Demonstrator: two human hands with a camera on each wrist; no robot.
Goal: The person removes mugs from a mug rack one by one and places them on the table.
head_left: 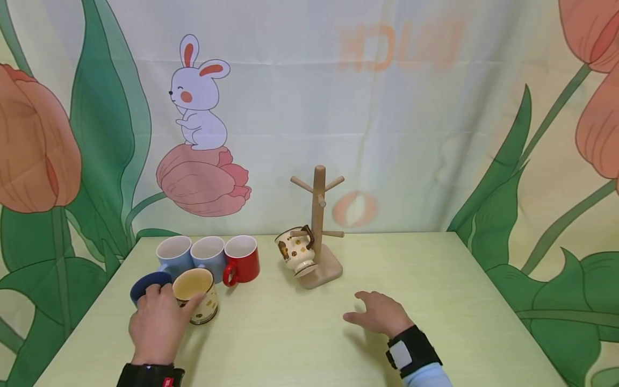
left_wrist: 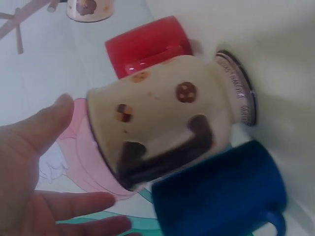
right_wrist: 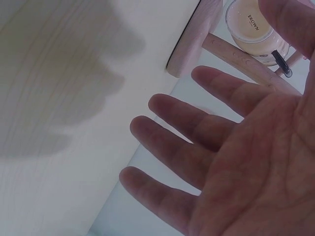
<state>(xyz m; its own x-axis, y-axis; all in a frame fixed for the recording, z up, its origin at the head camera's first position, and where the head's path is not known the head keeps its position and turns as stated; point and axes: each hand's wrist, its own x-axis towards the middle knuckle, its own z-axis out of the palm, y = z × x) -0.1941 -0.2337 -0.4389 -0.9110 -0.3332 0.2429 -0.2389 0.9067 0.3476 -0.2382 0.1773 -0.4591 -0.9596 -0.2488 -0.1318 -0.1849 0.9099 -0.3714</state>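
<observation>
My left hand (head_left: 159,322) is at the near rim of a cream mug (head_left: 209,305) with brown cookie prints. In the left wrist view, its thumb and fairly straight fingers (left_wrist: 88,201) spread around the mouth of that mug (left_wrist: 162,113), its dark handle facing the camera. A gap shows between thumb and mug. Beside it stands a dark blue mug (head_left: 145,283), partly hidden by the hand. My right hand (head_left: 382,313) hovers over the table, fingers spread, holding nothing. Nearest to it is a wooden mug tree (head_left: 317,215); a second cream printed mug (head_left: 293,250) hangs tilted on its lower peg.
Two light blue mugs (head_left: 175,255) and a red mug (head_left: 243,260) stand upright in a row behind the cream and dark blue ones. A printed curtain (head_left: 411,134) rises behind the table's back edge. Upper pegs (head_left: 302,184) of the mug tree are bare.
</observation>
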